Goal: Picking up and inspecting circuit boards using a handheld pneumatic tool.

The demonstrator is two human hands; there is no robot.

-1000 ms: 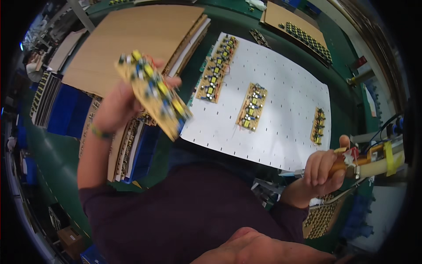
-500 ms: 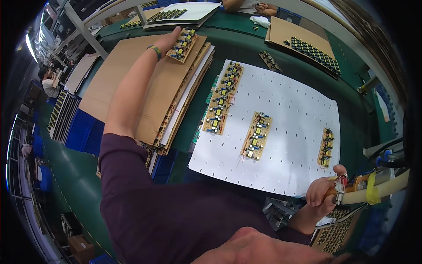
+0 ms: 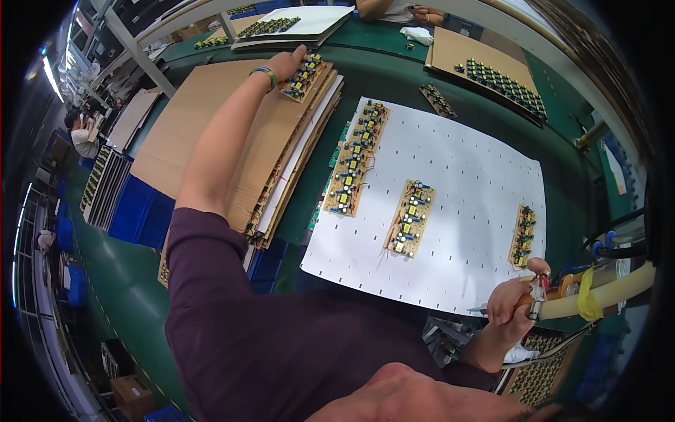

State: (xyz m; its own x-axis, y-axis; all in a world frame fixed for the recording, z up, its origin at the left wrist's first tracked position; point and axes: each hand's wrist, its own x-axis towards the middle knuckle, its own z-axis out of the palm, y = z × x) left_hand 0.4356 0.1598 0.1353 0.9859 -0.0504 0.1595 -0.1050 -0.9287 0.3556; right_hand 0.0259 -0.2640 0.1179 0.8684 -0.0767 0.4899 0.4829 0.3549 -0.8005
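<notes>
My left hand [image 3: 287,65] reaches far out and is closed on the edge of a tan circuit board [image 3: 304,81] with yellow and black parts. That board is over the far right corner of a stack of cardboard sheets [image 3: 204,126]. At the lower right my right hand [image 3: 508,301] grips a hose-fed hand tool [image 3: 536,299] with an orange-brown body and a thin pointed tip. A white perforated sheet [image 3: 464,183] lies before me. Circuit boards rest on it: a row along its left edge [image 3: 355,158], one in the middle [image 3: 410,219] and one at the right [image 3: 522,237].
A cream hose [image 3: 598,302] with yellow tape runs to the right. Beyond the sheet lies a loose board [image 3: 439,100] on the green bench. A cardboard tray [image 3: 450,53] holds rows of small components. Blue bins [image 3: 140,207] stand at left. Another person's hands [image 3: 422,14] show across the bench.
My left hand and its circuit board have shifted slightly right and nearer over the cardboard stack's corner. My right hand and tool have moved a little, and the tool's tip now shows.
</notes>
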